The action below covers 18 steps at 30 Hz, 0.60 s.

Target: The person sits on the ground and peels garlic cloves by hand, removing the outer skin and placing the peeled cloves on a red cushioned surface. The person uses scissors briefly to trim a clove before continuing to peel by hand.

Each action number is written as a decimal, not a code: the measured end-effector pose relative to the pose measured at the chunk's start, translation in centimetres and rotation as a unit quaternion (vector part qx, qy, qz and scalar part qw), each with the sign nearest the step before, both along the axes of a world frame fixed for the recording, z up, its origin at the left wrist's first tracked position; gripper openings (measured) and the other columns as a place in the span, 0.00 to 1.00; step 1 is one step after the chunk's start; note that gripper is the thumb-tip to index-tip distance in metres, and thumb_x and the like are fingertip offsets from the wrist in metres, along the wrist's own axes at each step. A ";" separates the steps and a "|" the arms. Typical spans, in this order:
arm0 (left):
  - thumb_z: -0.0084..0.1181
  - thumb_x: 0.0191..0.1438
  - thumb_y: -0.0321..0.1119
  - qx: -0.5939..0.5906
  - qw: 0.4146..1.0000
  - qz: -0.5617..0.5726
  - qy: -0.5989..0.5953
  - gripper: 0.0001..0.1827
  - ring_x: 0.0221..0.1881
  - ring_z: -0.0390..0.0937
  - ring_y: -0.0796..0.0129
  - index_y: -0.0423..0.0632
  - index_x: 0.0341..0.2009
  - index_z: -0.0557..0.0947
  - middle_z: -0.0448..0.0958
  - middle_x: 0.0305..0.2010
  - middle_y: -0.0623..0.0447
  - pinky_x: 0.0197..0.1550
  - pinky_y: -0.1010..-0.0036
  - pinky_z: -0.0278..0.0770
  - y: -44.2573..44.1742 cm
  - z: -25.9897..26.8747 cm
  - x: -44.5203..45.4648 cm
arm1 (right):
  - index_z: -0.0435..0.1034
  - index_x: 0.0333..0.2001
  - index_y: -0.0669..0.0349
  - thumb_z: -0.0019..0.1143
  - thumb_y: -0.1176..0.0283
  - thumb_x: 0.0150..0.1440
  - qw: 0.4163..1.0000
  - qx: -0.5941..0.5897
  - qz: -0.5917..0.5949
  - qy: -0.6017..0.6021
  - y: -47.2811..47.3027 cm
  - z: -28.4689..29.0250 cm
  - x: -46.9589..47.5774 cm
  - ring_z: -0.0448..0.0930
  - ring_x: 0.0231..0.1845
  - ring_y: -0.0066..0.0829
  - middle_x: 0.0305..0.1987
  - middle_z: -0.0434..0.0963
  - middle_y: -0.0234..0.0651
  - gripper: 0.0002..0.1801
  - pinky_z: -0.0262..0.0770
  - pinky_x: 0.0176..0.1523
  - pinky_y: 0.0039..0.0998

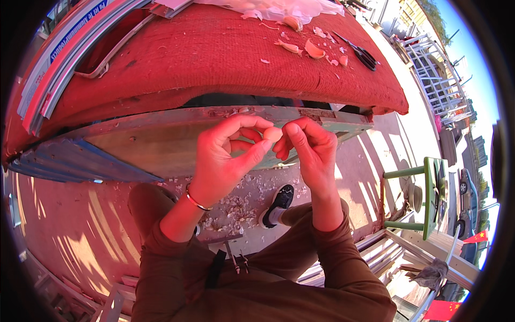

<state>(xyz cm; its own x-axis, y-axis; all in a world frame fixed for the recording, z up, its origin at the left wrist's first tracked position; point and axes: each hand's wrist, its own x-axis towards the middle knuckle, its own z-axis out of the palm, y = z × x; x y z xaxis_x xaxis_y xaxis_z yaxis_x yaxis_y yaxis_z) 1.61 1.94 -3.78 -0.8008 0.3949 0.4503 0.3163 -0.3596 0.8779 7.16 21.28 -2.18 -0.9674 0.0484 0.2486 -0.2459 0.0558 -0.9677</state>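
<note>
Between the thumb and fingers of my left hand (229, 149) is a pale garlic clove (273, 134), held in front of the table's near edge. My right hand (312, 147) is close beside it, thumb against a curled index finger; whether it pinches a bit of skin cannot be told. Beyond both hands, on the red cloth (193, 52), lie several garlic cloves (314, 50) and scraps of papery skin (319, 32). Black-handled scissors (364, 57) rest to their right. A crumpled translucent plastic bag (277, 9) lies at the far edge.
Metal profiles (74, 60) lie along the cloth's left side. Garlic skins (237, 207) litter the ground around my shoe (281, 201). A green stool (428, 197) stands at right, near long frame pieces (426, 249). The table's wooden side (161, 141) is just below my hands.
</note>
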 end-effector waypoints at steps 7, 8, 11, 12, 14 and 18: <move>0.62 0.61 0.23 0.050 0.988 -0.083 -0.123 0.13 0.42 0.82 0.70 0.35 0.50 0.82 0.84 0.46 0.47 0.44 0.74 0.83 -0.2 0.0 -0.5 | 0.75 0.51 0.72 0.60 0.82 0.63 0.996 -0.040 0.020 0.078 -1.5 0.8 -0.2 0.83 0.46 0.28 0.51 0.79 0.41 0.13 0.82 0.45 0.27; 0.62 0.62 0.23 0.053 0.986 -0.090 -0.128 0.12 0.42 0.82 0.70 0.35 0.50 0.82 0.84 0.46 0.47 0.44 0.74 0.83 -0.2 -0.1 -0.5 | 0.75 0.52 0.72 0.60 0.83 0.63 0.995 -0.039 0.021 0.092 -1.5 0.6 -0.3 0.83 0.47 0.28 0.52 0.79 0.42 0.13 0.82 0.46 0.28; 0.64 0.61 0.23 0.054 0.985 -0.091 -0.137 0.13 0.42 0.82 0.70 0.34 0.50 0.82 0.83 0.46 0.49 0.45 0.73 0.83 -0.1 -0.2 -0.5 | 0.75 0.53 0.72 0.60 0.83 0.63 0.992 -0.046 0.027 0.116 -1.3 -0.3 -0.7 0.83 0.49 0.30 0.54 0.79 0.43 0.15 0.83 0.49 0.30; 0.64 0.61 0.23 0.052 0.988 -0.079 -0.122 0.12 0.42 0.82 0.70 0.34 0.49 0.82 0.83 0.46 0.49 0.45 0.73 0.83 -0.1 -0.1 -0.4 | 0.75 0.53 0.72 0.60 0.83 0.63 0.992 -0.053 0.033 0.110 -1.1 -0.4 -0.7 0.83 0.50 0.30 0.54 0.79 0.44 0.14 0.82 0.50 0.30; 0.64 0.61 0.24 0.046 0.993 -0.053 -0.091 0.11 0.42 0.83 0.70 0.35 0.48 0.83 0.83 0.45 0.49 0.45 0.74 0.83 0.0 0.3 0.0 | 0.75 0.53 0.72 0.60 0.84 0.62 0.992 -0.072 0.049 0.095 -0.8 -0.4 -0.7 0.82 0.52 0.30 0.55 0.79 0.44 0.15 0.82 0.53 0.31; 0.64 0.60 0.23 -0.003 0.998 0.055 0.014 0.09 0.41 0.83 0.69 0.38 0.45 0.82 0.84 0.44 0.49 0.45 0.74 0.83 0.2 1.3 0.8 | 0.75 0.53 0.71 0.61 0.84 0.61 0.990 -0.099 0.060 0.079 -0.7 -0.6 -0.8 0.83 0.52 0.29 0.53 0.82 0.43 0.15 0.80 0.55 0.30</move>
